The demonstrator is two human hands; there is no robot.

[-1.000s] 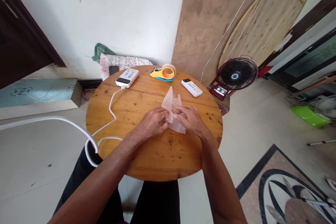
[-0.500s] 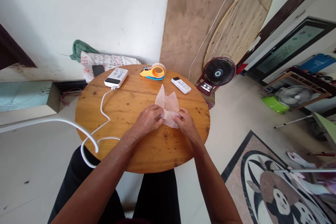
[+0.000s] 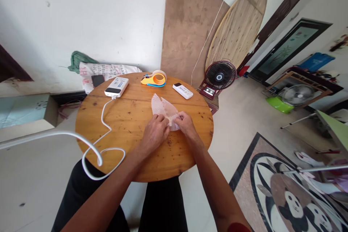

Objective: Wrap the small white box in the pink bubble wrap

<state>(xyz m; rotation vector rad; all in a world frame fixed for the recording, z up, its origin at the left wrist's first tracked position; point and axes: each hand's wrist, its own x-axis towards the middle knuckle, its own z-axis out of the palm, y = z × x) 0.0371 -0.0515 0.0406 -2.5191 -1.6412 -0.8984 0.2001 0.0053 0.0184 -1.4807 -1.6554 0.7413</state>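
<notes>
A crumpled piece of clear bubble wrap (image 3: pixel 163 109) lies on the round wooden table (image 3: pixel 127 123) just beyond my hands. My left hand (image 3: pixel 154 133) has its fingers curled on the wrap's near left edge. My right hand (image 3: pixel 185 124) pinches its near right edge. Both hands rest close together near the table's middle.
At the table's far side are a white power bank (image 3: pixel 117 86) with a white cable (image 3: pixel 104 130), an orange tape dispenser (image 3: pixel 153 78) and a white remote (image 3: pixel 182 90). A floor fan (image 3: pixel 219 76), boards leaning on the wall and a printed sack (image 3: pixel 106 70) stand behind.
The bubble wrap has been flattened and pulled lower between my hands. My view has swung right, so more of the room's right side shows.
</notes>
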